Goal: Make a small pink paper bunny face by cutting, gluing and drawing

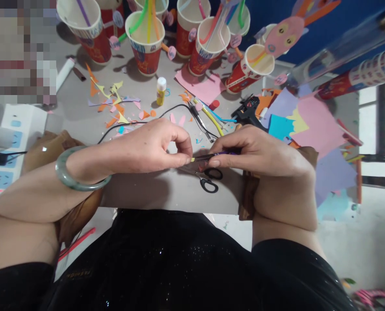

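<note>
Pinched between the thumb and index finger of my left hand (166, 147) is a tiny yellow scrap (192, 160). My right hand (250, 149) grips slim dark tweezers (213, 155) with a purple tinge, their points turned left toward the scrap. Whether the points touch it I cannot tell. Just below, scissors with black handles (209, 185) lie on the grey table, their blades partly under my hands. A craft knife or pen-like tool (198, 119) and a black cable (124, 124) lie beyond my fingers.
Red paper cups (148, 56) with coloured straws line the back, one bearing a pink rabbit face (287, 36). A glue stick (160, 91), paper scraps (114, 97) and a black glue gun (250, 110) lie before them. Coloured sheets (322, 125) spread right; a power strip (14, 142) stands left.
</note>
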